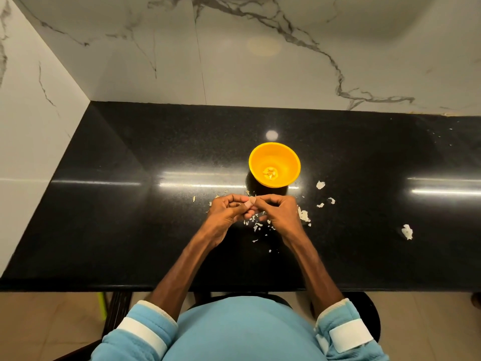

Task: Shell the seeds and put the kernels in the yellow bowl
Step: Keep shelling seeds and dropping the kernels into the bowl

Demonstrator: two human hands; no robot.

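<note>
A yellow bowl (274,162) stands on the black counter (130,204) with a few pale kernels (270,173) at its bottom. Just in front of the bowl my left hand (226,212) and my right hand (279,211) meet, fingertips together. Both pinch a small pale seed (253,199) between thumbs and forefingers. Most of the seed is hidden by the fingers.
White shell pieces (303,214) lie scattered under and to the right of my hands, with a larger bit (407,231) further right. A few husk bits (194,198) lie to the left. Marble walls close the back and left sides.
</note>
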